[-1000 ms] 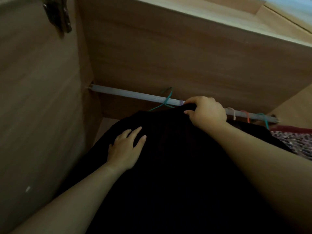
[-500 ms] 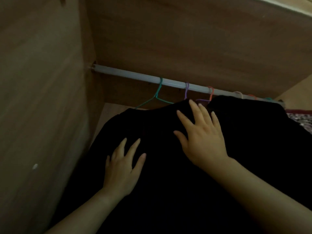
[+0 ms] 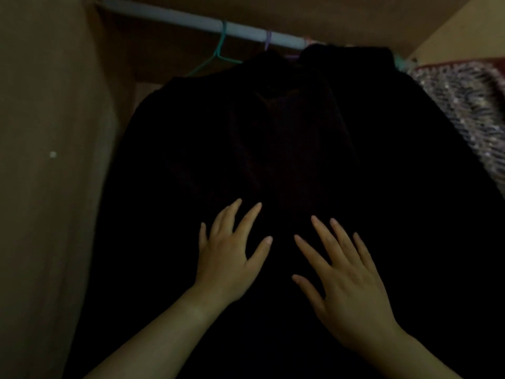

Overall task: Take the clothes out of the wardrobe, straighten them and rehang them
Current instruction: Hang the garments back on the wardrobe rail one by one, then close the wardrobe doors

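A black garment (image 3: 273, 138) hangs from the white wardrobe rail (image 3: 246, 31) and fills the middle of the view. A purple hanger hook (image 3: 268, 41) sits on the rail above its collar. My left hand (image 3: 229, 258) lies flat on the dark fabric with fingers spread. Just to its right, my right hand (image 3: 347, 285) also rests flat on the cloth, fingers apart. Neither hand holds anything.
A green hanger (image 3: 218, 54) hangs on the rail left of the black garment. The wooden side wall (image 3: 49, 160) of the wardrobe stands close on the left. A patterned sequinned garment (image 3: 464, 105) hangs at the right.
My right hand let go of the hanger at the rail, flattened, and both hands slid down the black garment. The view tilted downward.
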Tool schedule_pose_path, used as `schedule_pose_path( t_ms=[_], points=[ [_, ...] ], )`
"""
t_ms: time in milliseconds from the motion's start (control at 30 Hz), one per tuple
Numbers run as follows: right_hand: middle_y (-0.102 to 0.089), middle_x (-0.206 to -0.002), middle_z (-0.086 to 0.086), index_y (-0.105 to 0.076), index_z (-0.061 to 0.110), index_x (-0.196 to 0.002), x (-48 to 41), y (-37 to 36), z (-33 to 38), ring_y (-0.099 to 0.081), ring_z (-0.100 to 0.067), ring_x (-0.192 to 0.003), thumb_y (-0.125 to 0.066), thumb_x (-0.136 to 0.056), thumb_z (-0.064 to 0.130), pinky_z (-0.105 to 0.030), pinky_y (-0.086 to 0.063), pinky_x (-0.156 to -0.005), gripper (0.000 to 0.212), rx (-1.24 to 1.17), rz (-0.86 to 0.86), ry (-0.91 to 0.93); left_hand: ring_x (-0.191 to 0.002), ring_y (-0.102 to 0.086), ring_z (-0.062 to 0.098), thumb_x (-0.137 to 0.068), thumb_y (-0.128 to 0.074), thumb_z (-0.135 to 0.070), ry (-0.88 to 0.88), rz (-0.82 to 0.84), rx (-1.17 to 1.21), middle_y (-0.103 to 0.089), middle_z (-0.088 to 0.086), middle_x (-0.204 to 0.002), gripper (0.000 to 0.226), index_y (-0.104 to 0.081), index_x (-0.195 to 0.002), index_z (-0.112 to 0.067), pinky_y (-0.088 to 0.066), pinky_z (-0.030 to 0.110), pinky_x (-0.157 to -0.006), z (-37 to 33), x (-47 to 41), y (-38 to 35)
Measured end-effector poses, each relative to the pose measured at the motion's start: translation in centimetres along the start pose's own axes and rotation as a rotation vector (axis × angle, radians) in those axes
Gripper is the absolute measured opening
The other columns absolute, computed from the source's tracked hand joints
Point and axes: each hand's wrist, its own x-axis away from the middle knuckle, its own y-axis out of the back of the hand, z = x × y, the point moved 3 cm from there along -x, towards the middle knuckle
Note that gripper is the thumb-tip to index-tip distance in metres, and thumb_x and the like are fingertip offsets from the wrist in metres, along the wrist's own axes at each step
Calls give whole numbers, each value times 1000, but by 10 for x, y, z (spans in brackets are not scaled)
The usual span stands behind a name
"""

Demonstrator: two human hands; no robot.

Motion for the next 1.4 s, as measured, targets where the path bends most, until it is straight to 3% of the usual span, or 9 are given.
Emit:
schedule_pose_path(
  t_ms=[300,433,567,633,733,867,1000,1233,1400],
  points=[
    [-39,-147,-5,-52,24,-131,183,-20,-11,-35,-24,-135,-33,-87,54,-38,-23,-107,56,-91,470,-14,-145,3,13,-92,-28,-60,59,427,-112,2,-6,-159,60,-10,-147,-43,3,51,-114,-30,142,-43],
    [-52,-136,-3,-55,26,-128,264,0,-15,-50,-20,-125,-30,-87,57,-29,-35,-103,57,-209,654,-56,-145,-2,13,-79,-6,-70,134,605,-103,-4,-6,-159,73,-10,-147,-44,-1,53,-114,-59,236,-44],
    [-28,-151,7,-33,32,-142,339,43,-20,-28,-13,-138,-10,-81,66,-29,-34,-106,74,-418,797,-114,-144,-8,11,-72,3,-71,285,752,-94,-13,-10,-157,80,-8,-146,-45,-5,50,-115,-107,334,-25],
    [-37,-147,4,-41,29,-139,371,72,-22,-39,-18,-133,-13,-84,66,-32,-44,-99,71,-484,817,-147,-143,-12,12,-70,3,-71,365,812,-120,-18,-11,-156,82,-11,-146,-45,-8,49,-115,-138,383,-9],
    [-60,-126,-6,-59,20,-123,422,112,-22,-59,-28,-112,-31,-90,54,-41,-54,-83,55,-492,867,-117,-138,-30,19,-70,-6,-69,484,859,-128,-34,-5,-151,84,-27,-145,-39,-22,48,-112,-184,457,22],
    [-61,-124,-8,-61,16,-119,493,165,-12,-58,-31,-111,-32,-89,51,-49,-51,-85,55,-508,950,-67,-124,-50,28,-78,-23,-64,575,839,-159,-54,3,-135,71,-49,-136,-30,-38,53,-101,-246,532,84],
    [-60,-126,-7,-61,16,-120,543,225,3,-57,-32,-112,-30,-89,54,-49,-49,-88,58,-588,1033,-75,-125,-46,25,-75,-13,-66,724,922,-228,-47,-3,-140,77,-42,-138,-33,-32,44,-104,-297,579,156],
    [-58,-128,-10,-60,14,-123,592,316,44,-56,-32,-115,-12,-93,60,-49,-47,-93,73,-704,1127,-5,-112,-56,27,-88,-29,-57,879,864,-278,-59,-1,-123,53,-51,-127,-28,-43,44,-95,-355,664,268],
    [-59,-127,-9,-61,13,-121,621,373,98,-57,-30,-114,-19,-93,59,-48,-49,-91,68,-773,1172,87,-117,-52,23,-88,-28,-59,1015,841,-309,-56,-4,-126,55,-49,-131,-32,-43,38,-97,-368,717,350]
  ],
)
